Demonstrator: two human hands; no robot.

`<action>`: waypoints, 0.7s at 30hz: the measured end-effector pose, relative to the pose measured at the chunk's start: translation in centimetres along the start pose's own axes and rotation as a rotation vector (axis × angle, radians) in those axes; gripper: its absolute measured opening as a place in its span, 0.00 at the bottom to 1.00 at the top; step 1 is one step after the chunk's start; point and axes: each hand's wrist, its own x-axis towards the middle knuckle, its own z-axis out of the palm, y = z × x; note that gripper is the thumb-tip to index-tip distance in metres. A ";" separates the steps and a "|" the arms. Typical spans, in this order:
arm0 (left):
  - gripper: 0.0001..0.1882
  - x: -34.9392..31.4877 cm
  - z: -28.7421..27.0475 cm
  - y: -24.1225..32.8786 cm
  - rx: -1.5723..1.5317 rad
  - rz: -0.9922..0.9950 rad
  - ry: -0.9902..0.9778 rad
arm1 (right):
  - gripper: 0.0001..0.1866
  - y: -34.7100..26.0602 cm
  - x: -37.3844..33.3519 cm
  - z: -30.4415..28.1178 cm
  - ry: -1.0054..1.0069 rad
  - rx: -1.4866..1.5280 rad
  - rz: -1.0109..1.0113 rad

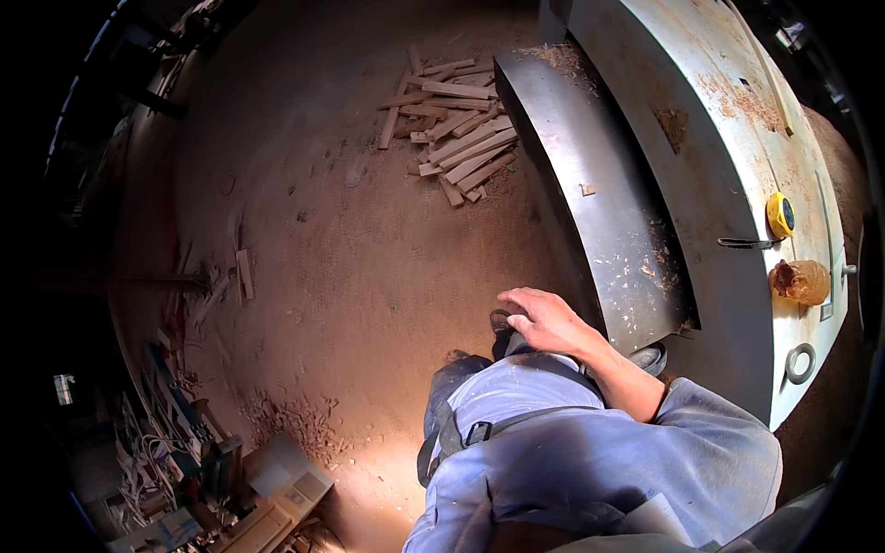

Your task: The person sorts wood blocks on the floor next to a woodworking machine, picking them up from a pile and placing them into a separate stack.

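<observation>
My right hand hangs in front of my waist, palm down. Its fingers are loosely stretched, the thumb stands apart, and nothing shows in its grasp. Nearest to it, on the right, is the shiny metal bed of a large pale machine. A small wood offcut and shavings lie on that bed. Beyond the hand, a loose pile of wooden strips rests on the floor. My left hand does not appear.
A yellow tape measure, a plastic bottle with brownish contents and a grey ring sit on the machine's top. Wood chips scatter the floor at left. Boards and scraps are heaped at the lower left.
</observation>
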 end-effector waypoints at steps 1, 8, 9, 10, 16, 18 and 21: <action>0.19 1.1 -0.4 0.9 0.001 0.006 -0.012 | 0.21 -0.4 1.5 -0.2 0.032 -0.014 -0.003; 0.18 14.9 -6.4 10.5 -0.083 0.230 -0.032 | 0.23 -3.5 12.2 -3.6 0.417 -0.323 -0.234; 0.18 17.1 -6.8 14.3 -0.065 0.275 -0.050 | 0.23 -3.8 13.7 -4.5 0.495 -0.370 -0.223; 0.18 18.7 -6.6 18.9 -0.026 0.298 -0.075 | 0.23 -3.8 14.8 -5.7 0.574 -0.435 -0.159; 0.22 29.6 -11.9 36.4 0.293 0.387 -0.221 | 0.32 2.5 21.0 -9.6 0.961 -0.789 0.320; 0.26 31.7 -14.3 39.6 0.303 0.260 -0.156 | 0.41 5.3 20.4 -8.5 0.877 -0.948 0.559; 0.30 39.8 -19.7 45.1 0.424 0.308 -0.111 | 0.45 4.9 21.7 -7.9 0.840 -0.996 0.645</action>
